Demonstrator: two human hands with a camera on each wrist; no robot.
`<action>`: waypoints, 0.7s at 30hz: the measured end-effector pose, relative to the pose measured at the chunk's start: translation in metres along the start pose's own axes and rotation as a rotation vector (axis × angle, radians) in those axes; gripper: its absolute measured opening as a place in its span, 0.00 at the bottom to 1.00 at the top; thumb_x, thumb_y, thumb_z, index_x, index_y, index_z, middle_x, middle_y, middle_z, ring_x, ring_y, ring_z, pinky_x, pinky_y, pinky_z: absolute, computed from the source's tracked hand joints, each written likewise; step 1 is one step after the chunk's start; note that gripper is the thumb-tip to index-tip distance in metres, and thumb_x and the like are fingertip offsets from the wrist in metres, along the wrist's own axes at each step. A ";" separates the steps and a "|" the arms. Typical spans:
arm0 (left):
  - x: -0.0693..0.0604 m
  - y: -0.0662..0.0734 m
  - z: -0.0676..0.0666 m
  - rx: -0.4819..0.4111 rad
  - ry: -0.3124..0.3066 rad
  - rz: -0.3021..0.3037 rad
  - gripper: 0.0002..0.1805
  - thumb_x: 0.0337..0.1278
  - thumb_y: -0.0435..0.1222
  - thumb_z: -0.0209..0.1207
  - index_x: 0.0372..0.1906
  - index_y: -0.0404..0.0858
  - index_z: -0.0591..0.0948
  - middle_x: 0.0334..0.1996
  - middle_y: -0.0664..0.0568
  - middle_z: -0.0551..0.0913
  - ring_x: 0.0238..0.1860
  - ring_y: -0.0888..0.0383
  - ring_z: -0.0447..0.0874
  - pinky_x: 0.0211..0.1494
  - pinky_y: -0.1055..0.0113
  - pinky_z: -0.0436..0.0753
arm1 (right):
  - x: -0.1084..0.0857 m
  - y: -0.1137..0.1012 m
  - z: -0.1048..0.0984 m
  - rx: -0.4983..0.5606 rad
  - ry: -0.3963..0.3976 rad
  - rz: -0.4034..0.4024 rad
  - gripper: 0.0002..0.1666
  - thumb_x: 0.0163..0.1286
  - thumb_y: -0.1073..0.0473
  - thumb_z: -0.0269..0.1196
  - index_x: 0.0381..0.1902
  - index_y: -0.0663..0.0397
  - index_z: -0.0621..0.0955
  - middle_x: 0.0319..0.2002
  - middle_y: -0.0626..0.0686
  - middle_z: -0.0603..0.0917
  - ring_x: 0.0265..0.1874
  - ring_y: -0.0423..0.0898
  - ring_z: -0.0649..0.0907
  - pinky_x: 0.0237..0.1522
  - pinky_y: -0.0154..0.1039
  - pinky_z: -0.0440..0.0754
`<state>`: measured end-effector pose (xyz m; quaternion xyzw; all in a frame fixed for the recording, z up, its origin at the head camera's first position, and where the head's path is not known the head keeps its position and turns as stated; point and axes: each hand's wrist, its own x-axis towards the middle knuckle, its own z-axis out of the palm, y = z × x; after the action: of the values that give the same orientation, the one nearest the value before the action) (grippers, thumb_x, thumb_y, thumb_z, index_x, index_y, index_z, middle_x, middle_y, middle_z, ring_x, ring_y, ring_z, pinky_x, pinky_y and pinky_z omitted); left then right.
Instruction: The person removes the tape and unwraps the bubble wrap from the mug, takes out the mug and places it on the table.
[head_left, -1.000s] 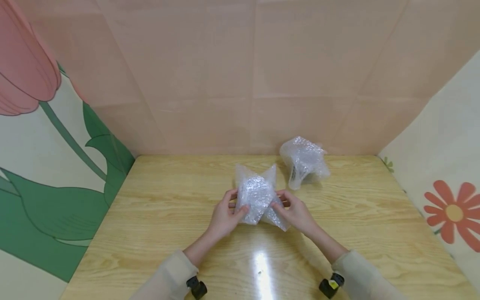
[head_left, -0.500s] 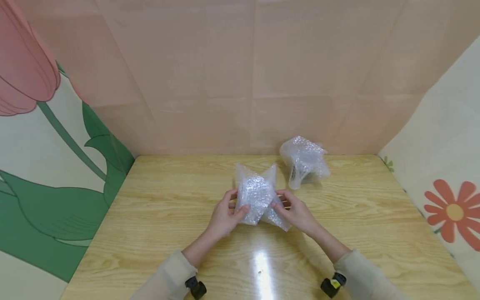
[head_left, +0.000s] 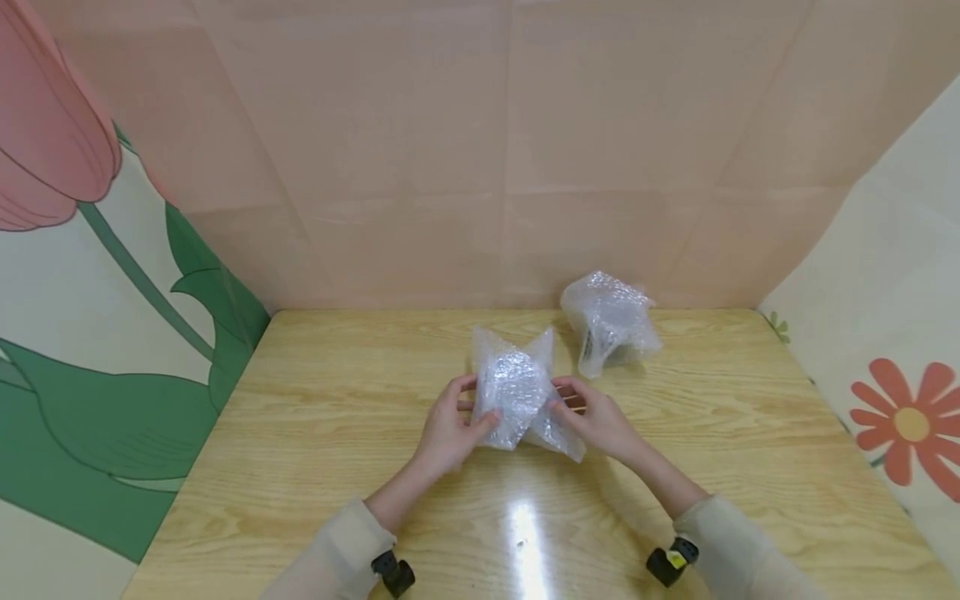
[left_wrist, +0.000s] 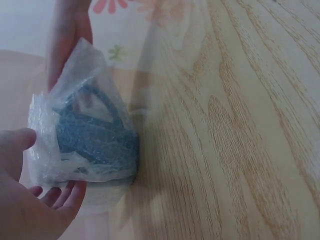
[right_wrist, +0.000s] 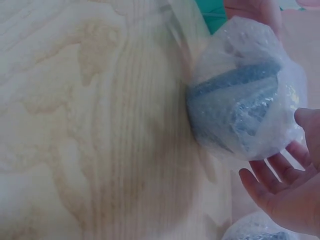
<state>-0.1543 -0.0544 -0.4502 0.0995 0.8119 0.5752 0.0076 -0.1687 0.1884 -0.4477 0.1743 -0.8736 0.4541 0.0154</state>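
Note:
A blue mug in bubble wrap [head_left: 513,392] sits on the wooden table in front of me. Through the film in the left wrist view, the blue mug [left_wrist: 95,130] shows a loop handle. My left hand [head_left: 448,429] holds its left side, thumb on the near top of the wrap and fingers around the side. On the other side my right hand [head_left: 596,421] holds the wrap, its thumb near a loose flap [head_left: 558,437] that sticks out toward the lower right. The right wrist view shows the right hand's fingers [right_wrist: 282,172] curved beside the bundle.
A second bubble-wrapped bundle [head_left: 611,321] stands at the table's back edge, right of the first; its contents are hard to make out. The wooden table [head_left: 337,400] meets a pink backdrop [head_left: 405,208], with flower-patterned sheets [head_left: 911,425] at both sides.
My right hand and forearm have shifted slightly to the right, and the loose flap of wrap has moved a little outward. The left hand and the bundle have barely moved.

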 end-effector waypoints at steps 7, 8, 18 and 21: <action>0.001 0.005 -0.002 -0.011 0.007 0.006 0.34 0.46 0.36 0.66 0.61 0.38 0.66 0.55 0.44 0.73 0.43 0.47 0.79 0.34 0.73 0.83 | 0.009 0.000 -0.006 0.016 0.038 -0.044 0.16 0.64 0.64 0.59 0.49 0.63 0.76 0.40 0.61 0.83 0.40 0.55 0.82 0.41 0.40 0.82; 0.001 0.005 -0.003 -0.016 0.009 0.010 0.34 0.47 0.35 0.66 0.61 0.38 0.67 0.54 0.44 0.73 0.43 0.47 0.79 0.34 0.73 0.83 | 0.010 0.000 -0.007 0.019 0.038 -0.047 0.16 0.64 0.65 0.59 0.49 0.64 0.76 0.41 0.61 0.83 0.41 0.55 0.82 0.42 0.39 0.81; 0.009 0.006 -0.006 0.072 0.053 0.135 0.28 0.48 0.31 0.63 0.58 0.34 0.71 0.50 0.43 0.75 0.46 0.46 0.78 0.43 0.63 0.84 | 0.014 -0.018 -0.012 -0.002 0.032 -0.043 0.15 0.65 0.67 0.58 0.49 0.68 0.76 0.42 0.63 0.82 0.41 0.56 0.82 0.42 0.39 0.81; 0.011 0.007 -0.007 0.104 0.050 0.133 0.29 0.48 0.32 0.64 0.58 0.35 0.70 0.51 0.43 0.75 0.48 0.45 0.77 0.45 0.58 0.83 | 0.011 -0.033 -0.016 0.006 0.023 -0.028 0.16 0.65 0.67 0.57 0.49 0.70 0.76 0.42 0.65 0.82 0.40 0.58 0.81 0.42 0.39 0.81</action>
<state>-0.1650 -0.0571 -0.4404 0.1392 0.8322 0.5338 -0.0560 -0.1706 0.1803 -0.4100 0.1813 -0.8696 0.4583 0.0310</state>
